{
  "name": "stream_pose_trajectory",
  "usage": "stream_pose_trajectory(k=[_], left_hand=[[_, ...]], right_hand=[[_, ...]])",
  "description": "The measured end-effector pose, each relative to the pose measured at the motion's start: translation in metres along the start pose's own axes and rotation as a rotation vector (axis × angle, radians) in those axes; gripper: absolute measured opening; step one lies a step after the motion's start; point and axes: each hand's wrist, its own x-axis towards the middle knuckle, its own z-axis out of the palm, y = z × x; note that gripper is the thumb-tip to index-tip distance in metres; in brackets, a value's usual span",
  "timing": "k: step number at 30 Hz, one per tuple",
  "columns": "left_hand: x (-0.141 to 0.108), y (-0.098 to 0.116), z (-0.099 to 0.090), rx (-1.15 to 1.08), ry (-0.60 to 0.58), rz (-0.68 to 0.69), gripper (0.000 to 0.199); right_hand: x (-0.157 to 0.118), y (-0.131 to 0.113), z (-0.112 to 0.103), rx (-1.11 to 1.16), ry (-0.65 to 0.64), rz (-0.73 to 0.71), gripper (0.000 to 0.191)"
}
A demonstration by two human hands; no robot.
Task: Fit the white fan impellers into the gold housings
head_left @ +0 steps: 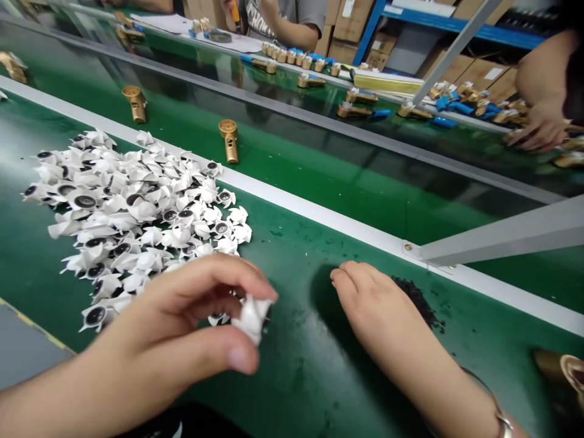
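Note:
My left hand (pixel 182 316) pinches a white plastic impeller (pixel 252 317) between thumb and fingers, low over the green belt (pixel 296 389). Beside that hand lies a loose heap of similar white impellers with black centres (pixel 132 213). My right hand (pixel 365 298) rests on the belt with its fingers loosely curled, holding nothing. A small patch of dark granules (pixel 417 301) lies just past its knuckles. A metal band circles my right wrist (pixel 502 420).
Brass fittings (pixel 228 141) stand on a green surface beyond a white rail (pixel 292 204). Farther back, a co-worker's hand (pixel 541 128) works among brass and blue parts. Another person (pixel 269 18) sits at the far side. A grey strut (pixel 502 234) crosses at right.

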Motion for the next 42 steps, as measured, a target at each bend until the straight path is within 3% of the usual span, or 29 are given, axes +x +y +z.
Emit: stream_pose_trajectory(k=[3, 7, 9, 12, 16, 27, 34, 42], left_hand=[[0.015, 0.003, 0.041, -0.101, -0.106, -0.05, 0.028], [0.029, -0.002, 0.055, -0.332, -0.134, -0.094, 0.023], [0.031, -0.007, 0.057, -0.407, -0.122, -0.067, 0.026], [0.031, -0.013, 0.062, -0.51, -0.143, -0.02, 0.043], [0.031, -0.016, 0.068, -0.636, -0.221, -0.045, 0.049], [0.032, -0.021, 0.067, -0.711, -0.276, -0.08, 0.046], [0.032, -0.023, 0.068, -0.72, -0.261, -0.038, 0.045], [0.03, -0.023, 0.068, -0.759, -0.245, -0.044, 0.045]], right_hand=[[0.0, 0.004, 0.008, 0.029, 0.023, 0.0, 0.033], [0.0, 0.011, 0.006, 0.16, 0.092, 0.024, 0.02], [-0.001, 0.009, -0.005, 0.389, 0.131, 0.12, 0.015], [-0.001, -0.004, -0.026, 0.91, 0.17, 0.316, 0.016], [0.004, -0.024, -0.041, 1.232, 0.142, 0.311, 0.019], [0.0, -0.028, -0.039, 1.155, 0.098, 0.225, 0.015], [0.001, -0.032, -0.035, 1.088, 0.227, 0.216, 0.011], [0.0, -0.021, -0.033, 1.126, 0.333, 0.056, 0.021]])
